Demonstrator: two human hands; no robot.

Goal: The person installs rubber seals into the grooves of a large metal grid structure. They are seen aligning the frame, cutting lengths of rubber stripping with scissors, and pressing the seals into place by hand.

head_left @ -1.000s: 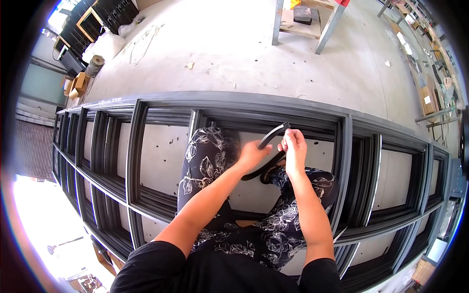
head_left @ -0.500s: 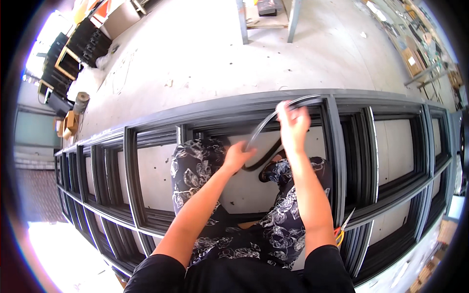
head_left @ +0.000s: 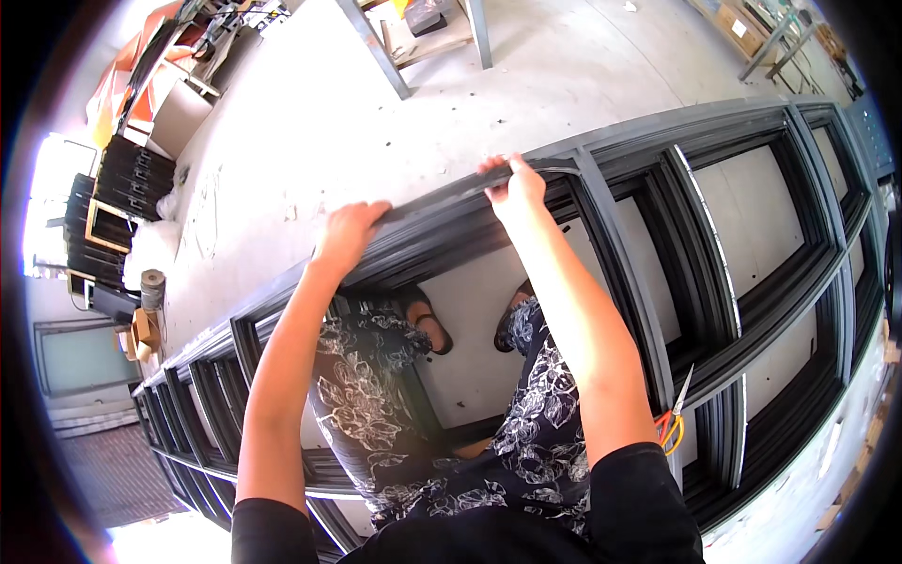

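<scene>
A long dark flexible strip (head_left: 434, 201) is stretched between my two hands above the far rail of a large grey-black metal frame (head_left: 615, 246). My left hand (head_left: 346, 237) is closed on its left end, with the fingertips partly hidden. Farther right, my right hand (head_left: 516, 190) grips the strip near the frame's upright bar. A short curved piece of the strip runs on from the right hand toward that bar. Scissors (head_left: 673, 425) with orange and yellow handles rest on the frame beside my right upper arm, blades pointing away.
My legs and sandalled feet (head_left: 430, 331) are inside one frame opening. Beyond the frame stands a metal-legged stand (head_left: 437, 54). Dark stacked parts (head_left: 132, 179), a roll (head_left: 152, 289) and cardboard boxes (head_left: 141, 331) are at left. Another carton (head_left: 740, 26) lies far right.
The strip, looped between my hands before, is now pulled straighter along the far rail. My left hand has moved left and away; my right hand moved slightly left. The view has turned.
</scene>
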